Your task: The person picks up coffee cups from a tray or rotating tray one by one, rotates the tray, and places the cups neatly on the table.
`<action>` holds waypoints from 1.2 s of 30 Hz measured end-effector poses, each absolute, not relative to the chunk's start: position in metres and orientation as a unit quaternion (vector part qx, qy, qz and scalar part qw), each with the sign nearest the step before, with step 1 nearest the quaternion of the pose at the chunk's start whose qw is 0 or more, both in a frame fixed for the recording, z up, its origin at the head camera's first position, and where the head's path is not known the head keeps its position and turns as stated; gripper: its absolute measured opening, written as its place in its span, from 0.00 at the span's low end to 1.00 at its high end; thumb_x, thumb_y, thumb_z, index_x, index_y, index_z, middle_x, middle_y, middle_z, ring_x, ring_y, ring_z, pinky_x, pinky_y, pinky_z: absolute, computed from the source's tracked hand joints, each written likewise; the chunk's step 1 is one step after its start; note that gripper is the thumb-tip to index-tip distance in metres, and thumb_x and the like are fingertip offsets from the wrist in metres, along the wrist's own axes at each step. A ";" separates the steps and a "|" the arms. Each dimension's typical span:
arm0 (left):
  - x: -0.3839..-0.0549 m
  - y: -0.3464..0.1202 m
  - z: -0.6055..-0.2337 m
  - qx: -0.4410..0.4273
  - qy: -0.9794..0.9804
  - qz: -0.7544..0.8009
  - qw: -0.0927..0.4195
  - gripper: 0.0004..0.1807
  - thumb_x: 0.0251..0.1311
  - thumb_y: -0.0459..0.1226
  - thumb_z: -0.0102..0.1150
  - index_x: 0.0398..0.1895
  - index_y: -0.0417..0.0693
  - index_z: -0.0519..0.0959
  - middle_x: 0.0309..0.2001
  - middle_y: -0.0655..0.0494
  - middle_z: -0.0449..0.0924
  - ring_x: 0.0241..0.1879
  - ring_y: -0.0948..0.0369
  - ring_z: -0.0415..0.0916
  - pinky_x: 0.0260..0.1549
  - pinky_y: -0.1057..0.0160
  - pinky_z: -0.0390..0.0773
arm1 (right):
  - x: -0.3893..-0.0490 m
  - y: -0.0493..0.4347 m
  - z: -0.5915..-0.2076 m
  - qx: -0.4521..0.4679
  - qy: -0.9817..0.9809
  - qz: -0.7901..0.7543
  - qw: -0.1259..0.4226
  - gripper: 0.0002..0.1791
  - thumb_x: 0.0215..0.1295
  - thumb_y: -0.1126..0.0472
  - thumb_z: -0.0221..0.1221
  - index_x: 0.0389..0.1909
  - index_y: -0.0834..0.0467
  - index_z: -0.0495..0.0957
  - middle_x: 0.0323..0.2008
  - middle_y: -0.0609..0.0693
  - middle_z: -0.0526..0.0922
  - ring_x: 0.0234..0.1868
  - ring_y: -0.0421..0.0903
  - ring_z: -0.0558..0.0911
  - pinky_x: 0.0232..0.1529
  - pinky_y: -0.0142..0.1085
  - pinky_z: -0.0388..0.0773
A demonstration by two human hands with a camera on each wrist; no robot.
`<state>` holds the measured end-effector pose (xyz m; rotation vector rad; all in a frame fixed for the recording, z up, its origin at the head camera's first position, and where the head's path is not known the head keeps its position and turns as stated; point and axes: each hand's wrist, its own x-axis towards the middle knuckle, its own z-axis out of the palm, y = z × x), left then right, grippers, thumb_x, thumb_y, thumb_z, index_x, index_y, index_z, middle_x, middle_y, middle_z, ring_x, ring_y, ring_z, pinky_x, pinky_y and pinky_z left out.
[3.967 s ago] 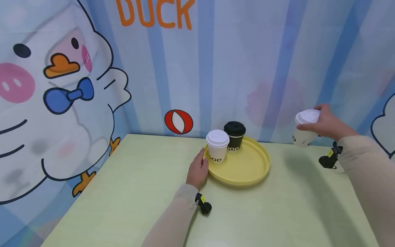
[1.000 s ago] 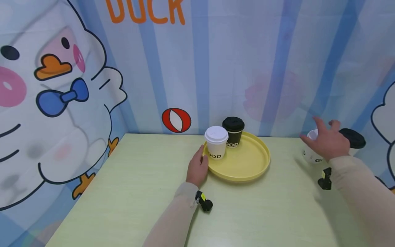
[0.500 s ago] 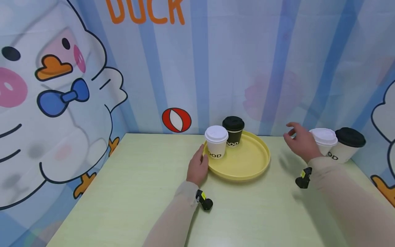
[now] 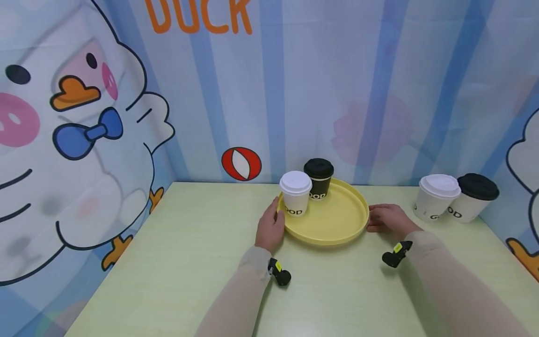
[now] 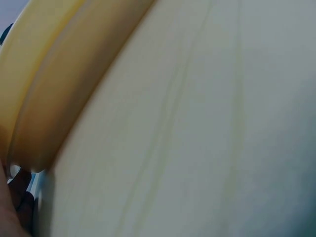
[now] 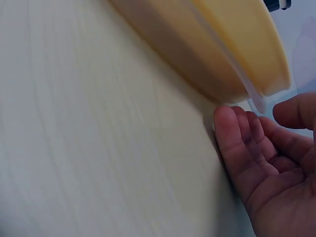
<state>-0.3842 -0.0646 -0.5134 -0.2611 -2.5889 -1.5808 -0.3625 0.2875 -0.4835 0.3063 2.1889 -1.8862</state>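
On the table sits a round yellow tray (image 4: pixel 332 229), its rim also seen close up in both wrist views. It carries a white paper cup (image 4: pixel 295 194) with a white lid and a black paper cup (image 4: pixel 318 180) with a black lid. My left hand (image 4: pixel 270 231) holds the tray's left rim, mostly outside the left wrist view. At the opposite rim is my right hand (image 4: pixel 391 220). In the right wrist view, its fingers (image 6: pixel 234 138) reach low beside the tray's underside, while the thumb (image 6: pixel 296 109) stands apart from the rim.
To the right, near the back edge of the table (image 4: pixel 189 262), two more white cups stand side by side: a white-lidded cup (image 4: pixel 435 199) and a larger black-lidded cup (image 4: pixel 473 199). Behind the table hangs a blue backdrop (image 4: pixel 311 93) with a cartoon duck.
My right hand has set the white-lidded cup down beside the black-lidded one, let go, and moved left and down to the tray's right rim. My left hand has stayed at the left rim.
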 end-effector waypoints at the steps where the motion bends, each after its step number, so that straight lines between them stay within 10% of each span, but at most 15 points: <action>1: -0.384 -0.065 -0.513 -0.085 -0.850 -0.518 0.047 0.30 0.79 0.45 0.39 0.81 0.50 0.55 0.78 0.56 0.57 0.77 0.56 0.53 0.74 0.54 0.57 | -0.362 0.288 -0.486 0.099 0.739 -0.656 0.119 0.31 0.76 0.64 0.48 0.73 0.75 0.55 0.34 0.47 0.85 0.35 0.40 0.85 0.43 0.37 0.86; 11: -0.384 -0.064 -0.513 -0.080 -0.851 -0.516 0.045 0.31 0.79 0.46 0.39 0.81 0.51 0.55 0.78 0.57 0.57 0.77 0.57 0.53 0.74 0.55 0.57 | -0.360 0.288 -0.495 0.094 0.678 -0.719 0.121 0.29 0.78 0.64 0.49 0.73 0.73 0.57 0.36 0.48 0.85 0.37 0.41 0.86 0.46 0.37 0.85; 19: -0.382 -0.064 -0.508 -0.071 -0.855 -0.512 0.041 0.31 0.79 0.46 0.40 0.81 0.52 0.54 0.78 0.57 0.57 0.77 0.57 0.53 0.74 0.55 0.56 | -0.361 0.292 -0.496 0.075 0.637 -0.756 0.130 0.09 0.77 0.67 0.51 0.52 0.63 0.76 0.35 0.49 0.86 0.37 0.41 0.87 0.45 0.37 0.85; 29: -0.385 -0.065 -0.514 -0.076 -0.846 -0.526 0.040 0.31 0.79 0.46 0.38 0.82 0.50 0.52 0.79 0.54 0.54 0.78 0.55 0.51 0.74 0.52 0.55 | -0.361 0.292 -0.498 0.093 0.633 -0.758 0.125 0.25 0.77 0.67 0.49 0.70 0.72 0.62 0.36 0.48 0.87 0.39 0.41 0.87 0.46 0.37 0.85; 36: -0.368 -0.054 -0.511 -0.052 -0.833 -0.521 0.178 0.20 0.74 0.41 0.44 0.65 0.46 0.67 0.66 0.48 0.62 0.67 0.52 0.62 0.67 0.52 0.66 | -0.360 0.292 -0.496 0.098 0.630 -0.762 0.118 0.21 0.76 0.67 0.51 0.66 0.71 0.67 0.36 0.49 0.86 0.38 0.41 0.87 0.46 0.36 0.85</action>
